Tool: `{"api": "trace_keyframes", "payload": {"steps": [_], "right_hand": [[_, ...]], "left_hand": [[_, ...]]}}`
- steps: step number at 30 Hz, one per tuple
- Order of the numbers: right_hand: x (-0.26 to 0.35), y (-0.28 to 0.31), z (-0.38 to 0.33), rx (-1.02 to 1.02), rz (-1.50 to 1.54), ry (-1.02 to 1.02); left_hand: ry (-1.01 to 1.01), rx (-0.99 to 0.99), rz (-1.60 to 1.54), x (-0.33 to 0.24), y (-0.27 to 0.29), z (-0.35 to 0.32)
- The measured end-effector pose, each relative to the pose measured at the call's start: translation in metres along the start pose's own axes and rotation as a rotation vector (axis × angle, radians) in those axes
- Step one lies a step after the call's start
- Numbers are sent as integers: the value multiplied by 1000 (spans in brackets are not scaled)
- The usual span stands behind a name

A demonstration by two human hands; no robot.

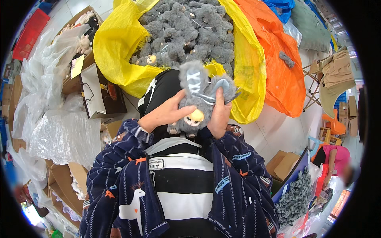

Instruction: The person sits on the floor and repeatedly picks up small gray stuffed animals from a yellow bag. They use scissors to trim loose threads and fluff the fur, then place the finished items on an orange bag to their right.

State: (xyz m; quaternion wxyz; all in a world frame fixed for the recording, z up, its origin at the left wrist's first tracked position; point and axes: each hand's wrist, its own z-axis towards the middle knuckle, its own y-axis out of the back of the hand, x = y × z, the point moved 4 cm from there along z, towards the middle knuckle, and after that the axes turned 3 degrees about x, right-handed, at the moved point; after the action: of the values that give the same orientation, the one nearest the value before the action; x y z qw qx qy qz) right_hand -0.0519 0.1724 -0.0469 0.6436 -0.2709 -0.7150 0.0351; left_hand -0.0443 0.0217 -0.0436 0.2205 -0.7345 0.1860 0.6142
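Holds fluffy grey plush doll (203, 104) with small yellow-haired face (194, 118) above lap (163, 88), pinching its side with left hand (168, 112) (with thumb (188, 110) by the face) and one pointed grey ear (227, 85) with right hand (219, 116), near yellow woven sack (249, 67) of grey plush toys (178, 35).

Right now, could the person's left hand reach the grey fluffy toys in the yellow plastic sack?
Probably yes: the yellow sack lies open ahead, though the left hand holds another grey toy.
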Motion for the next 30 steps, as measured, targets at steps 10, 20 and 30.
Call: {"api": "trace_keyframes", "payload": {"steps": [10,20,30], "right_hand": [[17,-7,33,148,-284,112],[14,30,-11,474,-873,154],[32,9,4,437,-912,179]], "left_hand": [[148,114,-474,29,-21,-17],[58,-175,-486,40,-10,-10],[-50,-191,136,28,-13,-9]]}}
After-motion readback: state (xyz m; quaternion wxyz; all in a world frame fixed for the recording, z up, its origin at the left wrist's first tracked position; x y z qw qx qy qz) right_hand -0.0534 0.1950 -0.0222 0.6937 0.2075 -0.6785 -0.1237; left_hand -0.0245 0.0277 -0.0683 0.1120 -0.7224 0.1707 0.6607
